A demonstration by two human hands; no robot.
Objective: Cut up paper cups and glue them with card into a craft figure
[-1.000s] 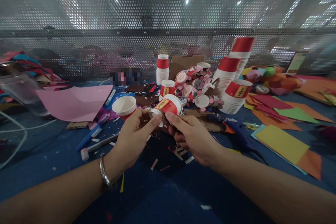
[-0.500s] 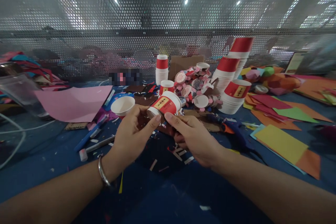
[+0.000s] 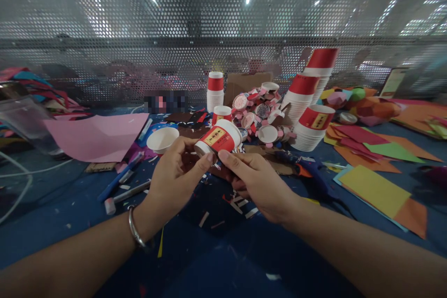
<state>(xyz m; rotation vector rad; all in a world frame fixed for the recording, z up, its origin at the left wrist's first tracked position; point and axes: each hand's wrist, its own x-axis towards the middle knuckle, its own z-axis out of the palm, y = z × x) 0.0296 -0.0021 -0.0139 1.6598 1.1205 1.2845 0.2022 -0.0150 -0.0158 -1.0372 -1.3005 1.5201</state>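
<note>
A red and white paper cup (image 3: 219, 138) is held tilted in front of me, its white end up to the right. My left hand (image 3: 176, 179) is closed around its lower left end, with the thumb pressed against it. My right hand (image 3: 256, 181) is closed close to the cup's lower edge, thumb against index finger. A thin dark edge shows between my right thumb and the cup; what that hand grips is mostly hidden by the fingers. A white cup (image 3: 162, 140) with a red outside stands just left of the held one, and another red cup (image 3: 221, 114) stands behind it.
Cup stacks (image 3: 309, 128) rise at the right, another stack (image 3: 215, 92) at the back. Between them lies a heap of cut cup pieces (image 3: 254, 116). A glue gun (image 3: 314, 172), coloured paper (image 3: 375, 191), a pink sheet (image 3: 101, 135), markers (image 3: 120, 177) and paper scraps lie about.
The held cup has turned or tilted very slightly in my fingers. Both hands stay in nearly the same place, and the view has shifted a little.
</note>
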